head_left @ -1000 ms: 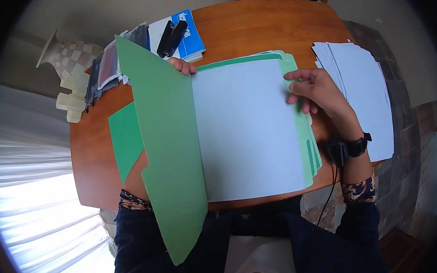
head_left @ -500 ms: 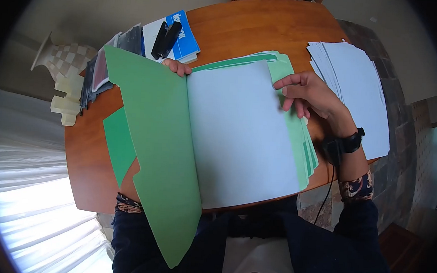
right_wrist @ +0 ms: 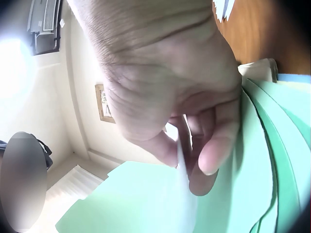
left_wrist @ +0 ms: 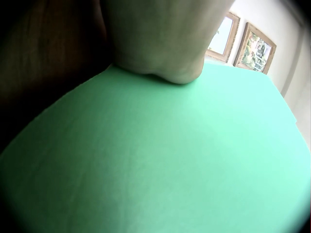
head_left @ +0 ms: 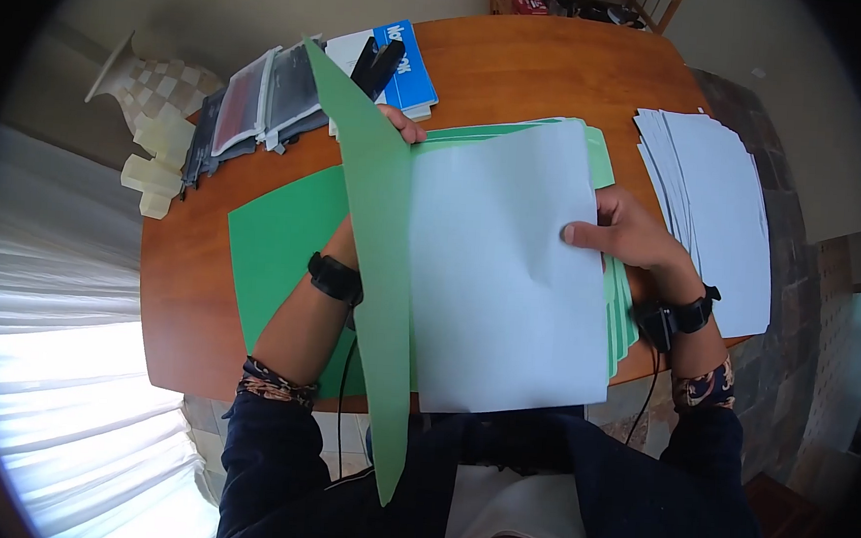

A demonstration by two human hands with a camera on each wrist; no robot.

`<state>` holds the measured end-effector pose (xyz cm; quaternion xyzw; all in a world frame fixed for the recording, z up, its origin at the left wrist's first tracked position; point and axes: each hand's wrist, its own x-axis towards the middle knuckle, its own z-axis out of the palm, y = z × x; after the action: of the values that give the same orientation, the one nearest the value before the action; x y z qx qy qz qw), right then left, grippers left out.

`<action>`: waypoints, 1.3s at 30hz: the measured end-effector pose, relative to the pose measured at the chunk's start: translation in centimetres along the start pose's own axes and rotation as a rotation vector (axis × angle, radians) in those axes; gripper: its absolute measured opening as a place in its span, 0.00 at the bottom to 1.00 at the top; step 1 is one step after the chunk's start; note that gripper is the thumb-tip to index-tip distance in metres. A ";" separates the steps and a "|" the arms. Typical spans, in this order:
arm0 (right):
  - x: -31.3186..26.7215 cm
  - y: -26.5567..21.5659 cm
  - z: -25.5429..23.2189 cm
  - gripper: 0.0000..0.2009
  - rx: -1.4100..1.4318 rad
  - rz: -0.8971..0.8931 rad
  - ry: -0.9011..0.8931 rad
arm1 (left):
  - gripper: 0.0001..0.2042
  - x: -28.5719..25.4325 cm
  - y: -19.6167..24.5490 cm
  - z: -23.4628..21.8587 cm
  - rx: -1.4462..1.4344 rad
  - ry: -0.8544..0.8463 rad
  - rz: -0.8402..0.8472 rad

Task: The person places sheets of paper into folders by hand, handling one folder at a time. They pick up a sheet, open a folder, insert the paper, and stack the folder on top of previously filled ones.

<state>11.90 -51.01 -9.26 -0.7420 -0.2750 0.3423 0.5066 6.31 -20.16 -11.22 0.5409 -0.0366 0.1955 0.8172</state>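
Observation:
A light green file folder [head_left: 380, 295] lies opened on top of several green folders [head_left: 620, 325], its cover raised almost upright. My left hand [head_left: 403, 126] grips the cover near the fold at the far end, fingers showing over the edge; the rest is behind the cover. In the left wrist view the heel of that hand [left_wrist: 155, 43] is against the green cover. White paper [head_left: 507, 303] lies inside the folder, buckled toward its right side. My right hand [head_left: 638, 232] pinches the paper's right edge, thumb on top and fingers beneath, as the right wrist view also shows.
A darker green folder [head_left: 280, 230] lies on the table at left. Stacked white paper [head_left: 724, 218] sits at right. Behind are a notebook [head_left: 415, 71], a black stapler [head_left: 382, 61], zippered pouches [head_left: 248, 105], pale paper cutouts [head_left: 156, 168] and a checkered vase [head_left: 171, 85].
My right hand has gone from touching the paper's upper right edge to pinching it lower down, and the paper has buckled. The folder cover has swung up, nearer upright.

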 end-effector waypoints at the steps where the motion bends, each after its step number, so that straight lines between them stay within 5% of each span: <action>1: 0.1 0.0 0.0 0.14 -0.008 -0.004 0.004 | 0.08 0.3 -0.2 0.0 -0.005 -0.004 0.008; 4: 0.3 -0.7 -0.4 0.13 0.201 0.076 0.256 | 0.03 0.7 -1.1 -0.3 -0.036 0.059 0.017; 9: 0.1 -1.1 -3.6 0.13 0.288 0.142 0.544 | 0.14 1.4 -2.9 -0.7 0.041 0.170 0.023; 13: -4.3 -2.9 -8.3 0.12 -0.149 0.143 0.661 | 0.13 1.8 -3.6 -1.0 0.092 0.139 0.036; 16: -8.6 -2.2 -14.9 0.16 -0.206 0.192 0.641 | 0.13 2.2 -3.8 -1.3 0.169 0.100 0.037; 19: -12.5 -2.0 -18.8 0.21 -0.404 0.395 0.813 | 0.14 2.3 -4.1 -1.1 0.167 0.095 0.005; 22: -13.8 -1.0 -22.4 0.23 -0.507 0.689 0.769 | 0.14 2.3 -4.4 -1.3 0.218 0.095 0.025; 25: -13.7 2.6 -23.7 0.23 -0.632 0.744 0.770 | 0.14 2.2 -4.2 -1.3 0.247 0.070 0.023; 27: -14.4 6.4 -25.9 0.21 -0.659 0.730 0.723 | 0.14 2.3 -4.1 -1.3 0.247 0.068 0.025; 28: -14.7 8.4 -27.3 0.17 -0.791 0.582 0.603 | 0.14 2.3 -4.1 -1.3 0.249 0.069 0.028; 30: -13.7 7.4 -26.4 0.06 -0.490 0.597 0.779 | 0.14 2.3 -4.1 -1.3 0.252 0.070 0.021; 36: -13.6 7.8 -26.7 0.04 -0.393 0.478 1.108 | 0.14 2.6 -4.5 -1.5 0.251 0.063 0.019; 39: -13.3 9.1 -26.5 0.07 -0.437 0.433 1.119 | 0.14 2.4 -4.3 -1.3 0.254 0.061 0.022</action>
<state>25.11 -79.09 -8.10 -0.9335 0.1238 -0.0666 0.3299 9.87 -19.78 -14.80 0.6335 0.0076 0.2238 0.7406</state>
